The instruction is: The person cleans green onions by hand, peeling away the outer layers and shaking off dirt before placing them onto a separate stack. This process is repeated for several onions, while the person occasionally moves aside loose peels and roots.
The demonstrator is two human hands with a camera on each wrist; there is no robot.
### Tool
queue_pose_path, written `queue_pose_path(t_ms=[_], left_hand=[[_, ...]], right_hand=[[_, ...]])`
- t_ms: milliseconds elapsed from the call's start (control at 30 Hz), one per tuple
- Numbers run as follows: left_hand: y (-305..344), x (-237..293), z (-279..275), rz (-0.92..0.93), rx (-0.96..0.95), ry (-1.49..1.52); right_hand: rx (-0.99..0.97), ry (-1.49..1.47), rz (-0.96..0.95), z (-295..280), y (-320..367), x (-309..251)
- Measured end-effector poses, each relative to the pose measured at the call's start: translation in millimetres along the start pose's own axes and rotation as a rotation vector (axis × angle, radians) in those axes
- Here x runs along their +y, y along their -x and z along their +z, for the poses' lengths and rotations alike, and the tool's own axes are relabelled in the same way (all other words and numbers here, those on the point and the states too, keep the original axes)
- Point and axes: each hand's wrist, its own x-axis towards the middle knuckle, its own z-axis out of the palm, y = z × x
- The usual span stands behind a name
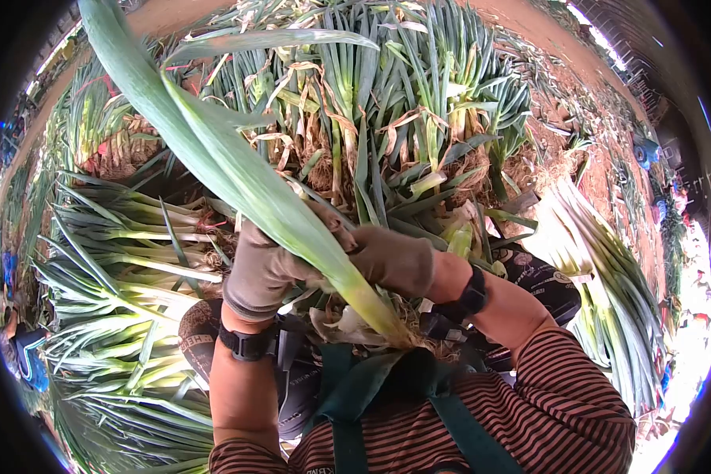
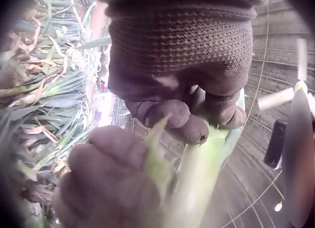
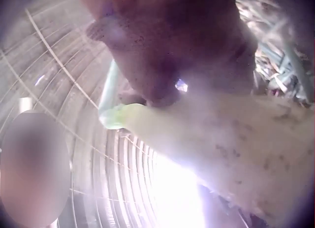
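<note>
A large leek [image 1: 268,197] slants across the head view, its green leaves at the upper left and its roots low near the person's lap. The gloved left hand [image 1: 261,268] grips it round the middle; in the left wrist view the left hand's [image 2: 182,65] fingers curl round the pale green stalk [image 2: 197,183]. Beside it, the gloved right hand [image 1: 395,257] has curled fingers at a loose strip of outer leaf [image 2: 158,159]. Seen from the right wrist, the right hand [image 3: 172,51] is blurred above the pale stalk [image 3: 206,134], its fingertips partly hidden.
Leeks with dry outer leaves [image 1: 324,95] stand in a row ahead. Piled leeks [image 1: 126,316] lie at the left, and a bundle of pale-stemmed leeks [image 1: 608,300] lies at the right. Leaf scraps cover the reddish soil [image 1: 561,150].
</note>
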Motion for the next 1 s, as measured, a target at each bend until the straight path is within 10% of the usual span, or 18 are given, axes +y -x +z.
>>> queue_pose_path(t_ms=[100, 200, 300, 400, 500, 1000], left_hand=[[3.8, -3.2, 7.7, -0.105, -0.045, 0.035], [4.9, -15.6, 4.0, -0.034, -0.013, -0.017], [3.4, 13.2, -3.8, -0.021, 0.044, 0.091], [6.6, 16.7, -24.4, 0.084, 0.191, 0.040], [-8.2, 1.8, -24.8, 0.210, 0.349, 0.155], [-24.1, 2.6, -43.1, 0.149, 0.261, 0.806]], right_hand=[[-0.331, 0.002, -0.071, 13.9, 2.7, 42.7], [-0.320, 0.760, 0.077, 12.4, 23.9, 86.4], [-0.253, 1.111, 0.578, -19.2, 23.1, 72.9], [-0.086, 0.228, 0.029, -43.1, 41.9, 31.9], [-0.307, -0.086, -0.032, -8.6, 40.3, 2.2], [-0.100, 0.054, 0.056, 3.2, 75.7, 1.9]])
